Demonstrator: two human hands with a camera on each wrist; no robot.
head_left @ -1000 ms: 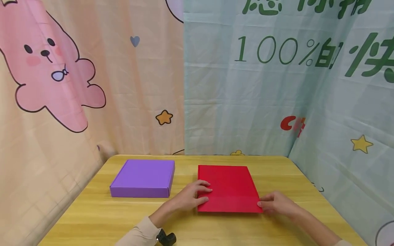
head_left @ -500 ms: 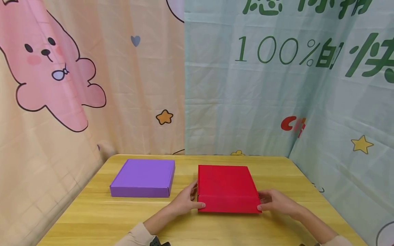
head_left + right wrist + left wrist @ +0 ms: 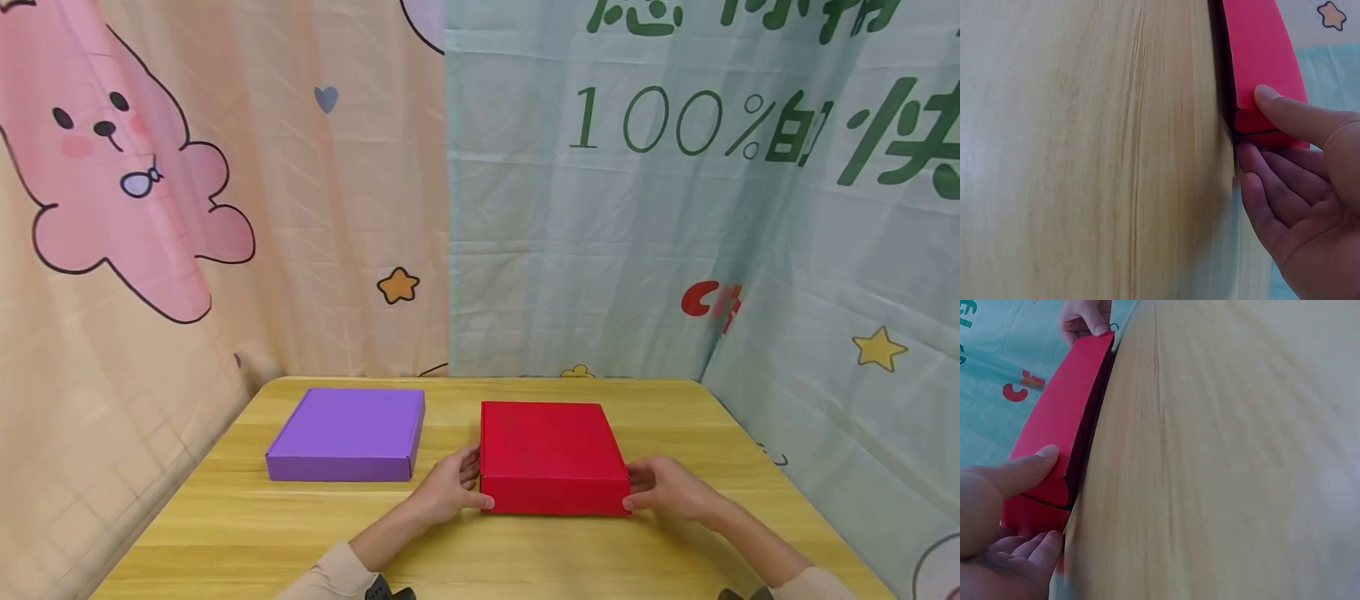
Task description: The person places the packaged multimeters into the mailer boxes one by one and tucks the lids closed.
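A red cardboard box [image 3: 553,442] lies flat on the table, its lid down and its front face nearly upright. My left hand [image 3: 444,495] grips its front left corner, the thumb on the front face and the fingers along the left side. At the opposite front corner my right hand [image 3: 670,490] holds it the same way, thumb in front and fingers on the right side. In the left wrist view a narrow dark gap runs under the lower edge of the red front panel [image 3: 1060,412]. The right wrist view shows the right thumb [image 3: 1267,94] pressing that panel.
A closed purple box [image 3: 348,429] lies to the left of the red one. Both stand on a wood-grain table [image 3: 540,558]. Printed curtains [image 3: 337,208] hang close behind the table and along its sides.
The red box's front flap has swung down from sloping outward to nearly upright. My left hand has moved from the lid's top to the front left corner; the right thumb stays at its corner.
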